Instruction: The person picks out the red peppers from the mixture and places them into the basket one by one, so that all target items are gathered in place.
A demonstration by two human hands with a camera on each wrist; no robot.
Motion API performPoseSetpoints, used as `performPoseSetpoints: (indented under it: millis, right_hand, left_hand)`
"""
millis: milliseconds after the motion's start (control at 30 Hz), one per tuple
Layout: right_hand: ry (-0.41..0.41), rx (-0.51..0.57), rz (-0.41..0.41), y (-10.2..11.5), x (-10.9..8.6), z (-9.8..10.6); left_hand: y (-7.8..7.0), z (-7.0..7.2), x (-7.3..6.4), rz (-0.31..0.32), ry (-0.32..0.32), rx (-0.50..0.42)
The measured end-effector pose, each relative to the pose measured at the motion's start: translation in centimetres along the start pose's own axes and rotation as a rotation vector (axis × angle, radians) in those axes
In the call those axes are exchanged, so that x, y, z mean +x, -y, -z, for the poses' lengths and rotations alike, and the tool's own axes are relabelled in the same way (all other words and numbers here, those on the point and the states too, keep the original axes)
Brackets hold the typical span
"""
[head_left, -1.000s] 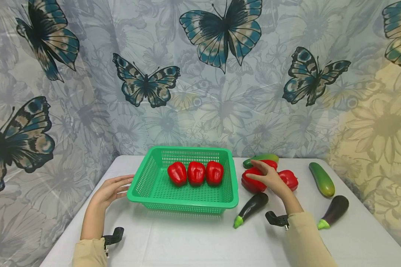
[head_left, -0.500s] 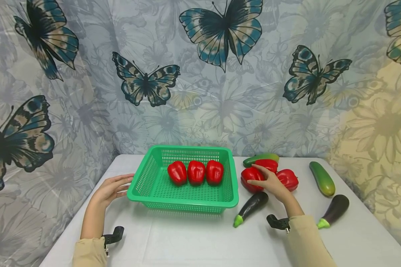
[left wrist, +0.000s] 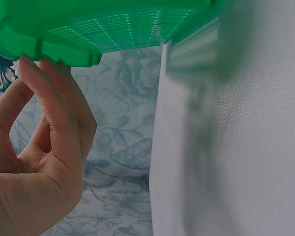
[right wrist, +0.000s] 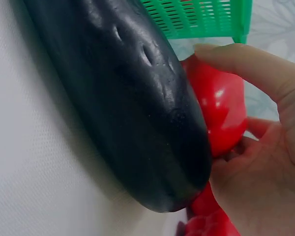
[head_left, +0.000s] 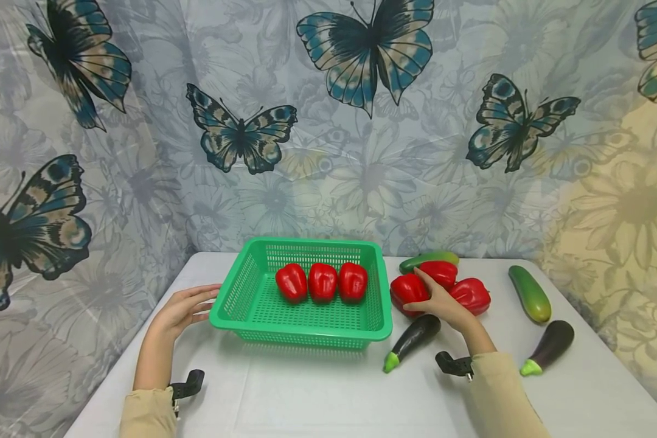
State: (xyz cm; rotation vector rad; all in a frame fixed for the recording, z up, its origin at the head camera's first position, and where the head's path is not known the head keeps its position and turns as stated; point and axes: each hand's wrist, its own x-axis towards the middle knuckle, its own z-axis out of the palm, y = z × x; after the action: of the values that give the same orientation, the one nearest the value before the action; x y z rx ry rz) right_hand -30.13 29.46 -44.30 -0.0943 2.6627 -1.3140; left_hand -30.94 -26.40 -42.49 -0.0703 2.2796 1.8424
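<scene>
My right hand (head_left: 446, 302) holds a red bell pepper (head_left: 407, 293), with the thumb on its near side and the fingers round the far side. In the right wrist view that red bell pepper (right wrist: 219, 98) is partly hidden behind a dark eggplant (right wrist: 123, 93). My left hand (head_left: 182, 311) touches the left rim of a green plastic basket (head_left: 301, 333). The left wrist view shows the fingertips against the rim, with the fingers gently bent. Inside the basket, three red bell peppers (head_left: 323, 283) lie in a row.
Two more red bell peppers (head_left: 471, 295) lie beside my right hand, with a green zucchini (head_left: 443, 258) behind. One eggplant (head_left: 414, 337) lies in front of the held pepper. At the far right are another zucchini (head_left: 529, 294) and eggplant (head_left: 549, 345). A butterfly-patterned cloth (head_left: 372, 201) hangs behind the table.
My right hand has come down onto the red bell pepper and taken hold of it. The pepper has shifted slightly left, towards the basket. My left hand has stayed at the rim.
</scene>
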Motion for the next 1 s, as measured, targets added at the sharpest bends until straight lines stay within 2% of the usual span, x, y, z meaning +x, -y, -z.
performPoseSetpoints:
  millis: [167, 400, 633, 1000]
  right_hand:
    - [0.001, 0.013, 0.037, -0.14, 0.10, 0.00]
    - [0.044, 0.051, 0.017, -0.19, -0.27, 0.09]
    - [0.073, 0.083, 0.045, -0.13, -0.70, 0.17]
    - [-0.043, 0.059, 0.020, -0.44, -0.08, -0.58]
  left_hand:
    - [0.18, 0.06, 0.20, -0.003, 0.006, -0.004]
    - [0.31, 0.12, 0.26, -0.002, 0.014, -0.027]
    - [0.23, 0.14, 0.11, 0.002, 0.012, -0.025]
    - [0.32, 0.17, 0.34, -0.012, 0.018, -0.022]
